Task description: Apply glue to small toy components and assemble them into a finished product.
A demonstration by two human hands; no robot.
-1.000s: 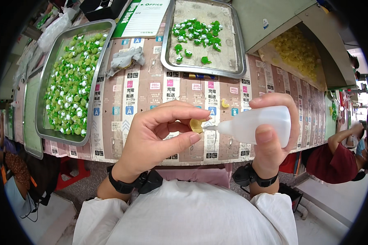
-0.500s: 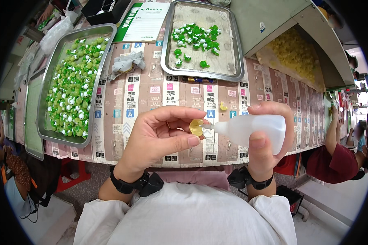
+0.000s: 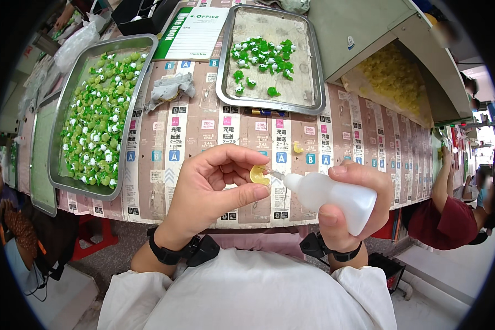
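Low in the frame's centre, the left hand (image 3: 214, 190) pinches a small yellow piece (image 3: 258, 176) between thumb and fingertips, the other fingers curled loosely above it. Just to its right, the right hand (image 3: 352, 206) is wrapped tightly round a white squeeze bottle (image 3: 330, 195), thumb on the near side. The bottle's thin nozzle (image 3: 274, 174) now touches the yellow piece. A second ago the tip stood a little off from the piece and the bottle lay higher and more level; since then the bottle has tilted nozzle-first toward the left hand and the gap has closed. That suggests whatever the bottle holds is being put onto the piece at this moment, though no drop can be seen.

Beyond the hands runs a table (image 3: 203, 137) covered in printed sheets. On it, right of centre, lies one more loose yellow piece (image 3: 297, 147), and left of centre a crumpled grey rag (image 3: 170, 88). At the left a long metal tray (image 3: 66, 181) is heaped with green and white bits. At the top centre a second tray (image 3: 313, 82) holds a smaller cluster of green pieces. At the upper right an open bin (image 3: 393, 77) holds a pile of yellow parts. At the right edge another person's arm (image 3: 441, 187) reaches up to the table.
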